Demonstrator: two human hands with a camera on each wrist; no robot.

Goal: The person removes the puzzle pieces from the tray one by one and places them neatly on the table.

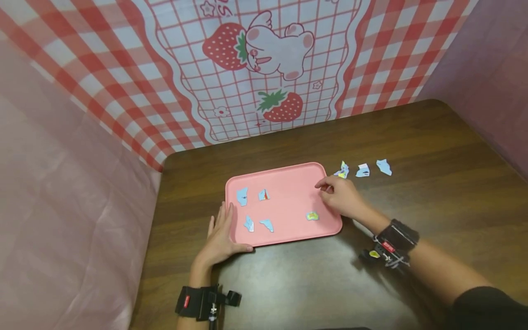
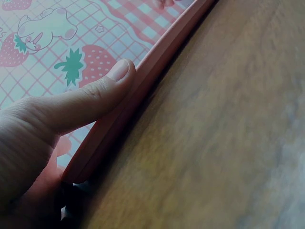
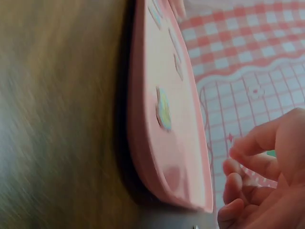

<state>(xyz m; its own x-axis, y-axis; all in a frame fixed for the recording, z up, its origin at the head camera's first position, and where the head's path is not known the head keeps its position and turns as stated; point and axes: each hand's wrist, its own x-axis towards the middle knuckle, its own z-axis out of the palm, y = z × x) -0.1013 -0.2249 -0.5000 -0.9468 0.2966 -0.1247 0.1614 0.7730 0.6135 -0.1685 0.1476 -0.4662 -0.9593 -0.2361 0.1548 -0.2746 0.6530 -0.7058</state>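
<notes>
A pink tray (image 1: pixel 288 192) lies on the table with several cut-out paper pieces in it. My left hand (image 1: pixel 218 238) rests at its near left corner, fingers straight along the left edge, thumb across the front rim. Two light-blue pieces, one a blue cutout (image 1: pixel 242 196), lie at the tray's back left beside a piece with a red mark (image 1: pixel 265 195); two more blue pieces (image 1: pixel 267 225) lie nearer me. A yellow-green piece (image 1: pixel 312 216) sits toward the right. Above the tray's right edge is my right hand (image 1: pixel 340 196), fingers loosely bent, with nothing visible between them.
Beyond the tray's right edge, a yellow and purple piece (image 1: pixel 342 170), a blue and white piece (image 1: pixel 363 170) and a light-blue piece (image 1: pixel 384 167) lie on the brown wooden table (image 1: pixel 429 151). A red checked strawberry cloth (image 1: pixel 272 59) hangs behind.
</notes>
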